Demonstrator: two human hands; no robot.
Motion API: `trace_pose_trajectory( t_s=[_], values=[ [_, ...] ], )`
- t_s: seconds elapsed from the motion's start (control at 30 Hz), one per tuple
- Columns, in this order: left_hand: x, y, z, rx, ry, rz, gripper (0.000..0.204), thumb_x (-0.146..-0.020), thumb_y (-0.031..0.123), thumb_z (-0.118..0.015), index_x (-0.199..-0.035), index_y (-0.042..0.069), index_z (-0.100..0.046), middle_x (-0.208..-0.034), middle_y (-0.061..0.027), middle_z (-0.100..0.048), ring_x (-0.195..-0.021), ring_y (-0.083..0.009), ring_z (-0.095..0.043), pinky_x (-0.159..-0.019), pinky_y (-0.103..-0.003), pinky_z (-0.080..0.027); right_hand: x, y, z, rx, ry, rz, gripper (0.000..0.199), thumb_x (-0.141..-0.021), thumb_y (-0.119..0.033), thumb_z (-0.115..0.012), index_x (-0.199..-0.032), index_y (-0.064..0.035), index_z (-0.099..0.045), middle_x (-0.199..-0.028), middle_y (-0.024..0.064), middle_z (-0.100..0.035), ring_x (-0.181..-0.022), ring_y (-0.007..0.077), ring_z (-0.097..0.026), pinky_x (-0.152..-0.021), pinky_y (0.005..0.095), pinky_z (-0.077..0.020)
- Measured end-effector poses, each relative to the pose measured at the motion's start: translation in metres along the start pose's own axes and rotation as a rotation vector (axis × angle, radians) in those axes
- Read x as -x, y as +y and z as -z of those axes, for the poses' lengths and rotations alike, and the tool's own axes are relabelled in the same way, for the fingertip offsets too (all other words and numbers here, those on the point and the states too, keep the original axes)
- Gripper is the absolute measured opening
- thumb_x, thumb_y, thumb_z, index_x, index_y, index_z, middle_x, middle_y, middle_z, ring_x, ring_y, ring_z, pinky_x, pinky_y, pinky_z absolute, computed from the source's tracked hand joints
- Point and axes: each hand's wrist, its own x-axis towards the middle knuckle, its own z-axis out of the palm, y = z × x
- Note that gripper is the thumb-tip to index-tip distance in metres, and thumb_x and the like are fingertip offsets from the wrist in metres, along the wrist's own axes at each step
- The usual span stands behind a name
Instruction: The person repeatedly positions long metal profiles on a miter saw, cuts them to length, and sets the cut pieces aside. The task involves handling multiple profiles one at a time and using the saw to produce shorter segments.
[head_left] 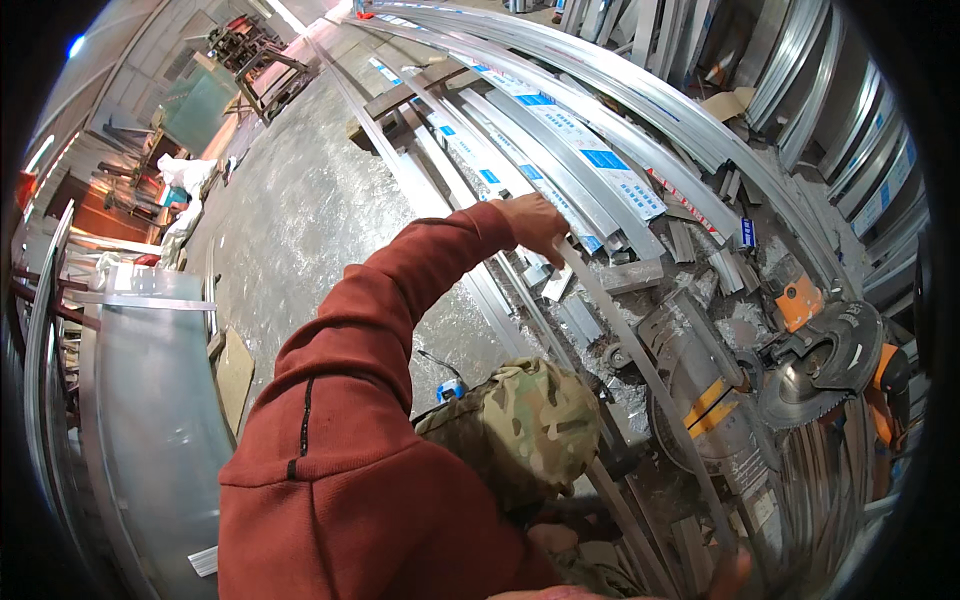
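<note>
My left arm, in a red-brown sleeve, reaches forward over the metal profiles. My left hand (535, 222) is closed around the far end of a long, narrow metal strip (640, 352). From there the strip slants down to the right, passing over the base of a miter saw (700, 400). My right hand (730, 574) shows only in part at the lower edge, dim and blurred, closed at the strip's near end. The saw's round toothed blade (800, 388) stands to the right of the strip. My camouflage-covered knee (540, 425) is below my left hand.
Long silver profiles (600, 115), some with blue-and-white film, lie ahead on a wooden support (415, 88). More profiles (790, 70) lean at the right. A blue tape measure (450, 390) is on the floor beside my knee. Large glass-like sheets (155, 400) stand at the left.
</note>
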Motion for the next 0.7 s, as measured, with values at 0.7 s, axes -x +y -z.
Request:
trace_pose_trajectory(
  t_s=[0.7],
  values=[
    [0.029, 0.025, 0.046, -0.086, 0.307, -0.022, 0.012, -0.073, 0.013, -0.07, -0.07, 0.007, -0.061, -0.059, -0.01, -0.059, -0.061, -0.0306, -0.063, -0.058, -0.043, -0.049, -0.035, -0.086, 0.03, 0.102, -0.426, -0.16, 0.039, -0.087, -0.04, -0.063, -0.1, -0.0033, -0.068, -0.089, 0.0157, -0.067, -0.081, 0.0308, -0.064, -0.075, 0.0428, -0.0512]
  ],
)
